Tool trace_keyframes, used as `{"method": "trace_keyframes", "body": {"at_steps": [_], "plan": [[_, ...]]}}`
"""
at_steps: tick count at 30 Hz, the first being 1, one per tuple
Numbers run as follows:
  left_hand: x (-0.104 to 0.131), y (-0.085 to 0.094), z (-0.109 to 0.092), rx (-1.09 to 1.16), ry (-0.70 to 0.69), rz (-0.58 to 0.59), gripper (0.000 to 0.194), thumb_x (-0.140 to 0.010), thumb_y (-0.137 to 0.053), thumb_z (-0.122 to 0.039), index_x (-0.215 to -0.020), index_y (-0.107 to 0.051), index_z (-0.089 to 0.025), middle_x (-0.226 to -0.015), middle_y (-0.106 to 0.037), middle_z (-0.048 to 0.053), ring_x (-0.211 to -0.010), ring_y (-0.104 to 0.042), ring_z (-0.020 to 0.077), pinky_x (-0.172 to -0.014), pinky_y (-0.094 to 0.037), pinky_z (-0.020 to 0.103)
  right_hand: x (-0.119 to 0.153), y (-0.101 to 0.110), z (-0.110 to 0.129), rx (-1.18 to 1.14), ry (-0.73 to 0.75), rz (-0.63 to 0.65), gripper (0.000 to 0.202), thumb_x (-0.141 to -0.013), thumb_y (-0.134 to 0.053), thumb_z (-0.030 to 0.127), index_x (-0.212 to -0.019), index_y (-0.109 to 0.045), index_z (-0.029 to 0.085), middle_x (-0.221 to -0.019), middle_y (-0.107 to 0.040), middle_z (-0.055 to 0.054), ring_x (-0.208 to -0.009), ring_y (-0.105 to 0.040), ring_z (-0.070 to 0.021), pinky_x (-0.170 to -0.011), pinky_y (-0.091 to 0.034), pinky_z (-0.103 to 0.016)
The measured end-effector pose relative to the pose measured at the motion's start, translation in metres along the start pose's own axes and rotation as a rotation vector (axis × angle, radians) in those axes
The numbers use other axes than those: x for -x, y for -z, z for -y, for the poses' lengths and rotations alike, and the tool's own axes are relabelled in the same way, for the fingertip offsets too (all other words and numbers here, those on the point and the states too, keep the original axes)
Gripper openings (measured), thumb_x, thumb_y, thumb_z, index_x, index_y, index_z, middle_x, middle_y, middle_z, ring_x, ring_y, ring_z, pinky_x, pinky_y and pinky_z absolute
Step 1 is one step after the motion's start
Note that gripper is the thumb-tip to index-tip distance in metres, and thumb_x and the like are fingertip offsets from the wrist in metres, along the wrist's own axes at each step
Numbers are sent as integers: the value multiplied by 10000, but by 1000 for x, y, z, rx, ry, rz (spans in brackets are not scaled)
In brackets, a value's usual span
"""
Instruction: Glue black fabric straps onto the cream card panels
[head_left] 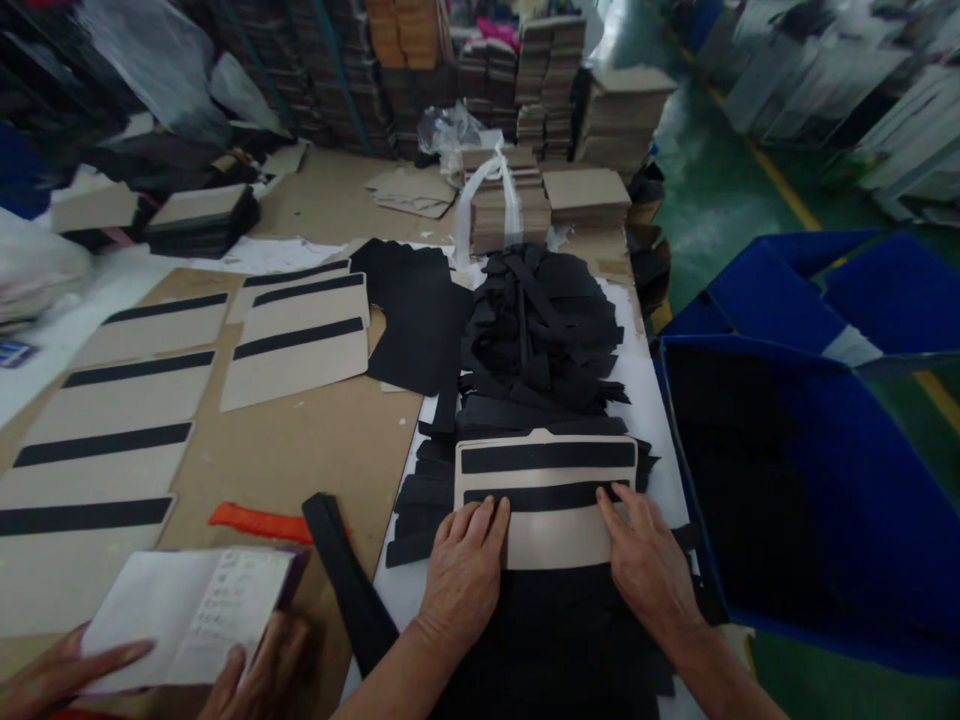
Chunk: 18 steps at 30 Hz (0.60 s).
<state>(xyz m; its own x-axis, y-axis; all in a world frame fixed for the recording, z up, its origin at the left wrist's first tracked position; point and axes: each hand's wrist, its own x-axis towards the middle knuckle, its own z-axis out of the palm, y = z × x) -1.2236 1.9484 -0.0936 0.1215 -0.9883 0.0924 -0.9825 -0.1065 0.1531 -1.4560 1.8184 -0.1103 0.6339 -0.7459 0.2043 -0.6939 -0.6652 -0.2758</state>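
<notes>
Far left of the beige card panel with two black strips: another person's hands holding a white paper booklet. Above those, rows of finished beige panels, each already striped in black, laid flat on brown board; a further pair up and left of the panel in hand. Just left of it, an orange strip and a long black band.

Left hand flat on the panel's lower left corner, fingers extended and close together, pressing rather than gripping. Panel lying flat on black sheets, long axis running left to right, strips parallel to that axis, small tab on the far edge pointing away from the wearer. Both strips seemingly in place already, so likely only smoothing down left on this piece. Right hand flat on the lower right corner, fingertips on the end of the nearer strip, nothing held.

Behind the panel, a heap of loose black strips, so plenty unused. Right of it, a blue bin.
</notes>
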Motion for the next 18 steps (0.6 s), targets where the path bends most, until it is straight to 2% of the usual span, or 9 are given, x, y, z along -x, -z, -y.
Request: {"method": "trace_keyframes", "body": {"at_steps": [3,5,8,10,13,18], "plan": [[4,1,5,30,-49,-62,489,-874,-429,-33,-1329,-563,-152,-1312,-612,104,-1168,-552,255,-999,-493,420,1,12,-11,-237,-108,-19,464,-876,-407,104,-1282,-610,196,-1277,-600,-118,-1197,-574,-264,-1029,-500,-454],[7,3,6,28,-71,-105,456,-888,-415,-42,-1302,-580,-137,-1320,-609,111,-1176,-557,242,-1022,-493,409,-3,19,-19,-392,-284,-69,430,-894,-410,182,-1276,-605,211,-1272,-615,-93,-1167,-602,-241,-1009,-510,-424],[10,6,3,23,-90,-159,407,-922,-436,-97,-1304,-573,-133,-1349,-594,114,-1224,-542,240,-1058,-482,412,-13,24,-26,-551,-535,-128,426,-880,-480,328,-1263,-619,204,-1250,-620,-104,-1062,-654,-251,-886,-563,-405],[13,5,-1,27,-92,-177,399,-940,-468,-163,-1329,-550,-131,-1375,-575,119,-1279,-509,253,-1077,-473,423,-22,23,-26,-600,-589,-141,434,-854,-527,402,-1218,-656,203,-1207,-636,-105,-1028,-665,-259,-866,-566,-403],[16,3,-5,30,-65,-183,441,-948,-514,-278,-1366,-516,-137,-1427,-526,137,-1306,-491,280,-1076,-475,444,-30,25,-22,-625,-591,-156,426,-848,-541,445,-1171,-685,206,-1178,-646,-97,-1061,-650,-261,-908,-547,-400],[21,-5,-4,48,-43,-163,514,-936,-546,-347,-1401,-475,-141,-1475,-469,150,-1332,-466,303,-1085,-462,464,-29,44,-13,-766,-676,-188,425,-814,-618,471,-1145,-680,212,-1192,-657,-91,-1073,-640,-269,-883,-547,-377]]}}
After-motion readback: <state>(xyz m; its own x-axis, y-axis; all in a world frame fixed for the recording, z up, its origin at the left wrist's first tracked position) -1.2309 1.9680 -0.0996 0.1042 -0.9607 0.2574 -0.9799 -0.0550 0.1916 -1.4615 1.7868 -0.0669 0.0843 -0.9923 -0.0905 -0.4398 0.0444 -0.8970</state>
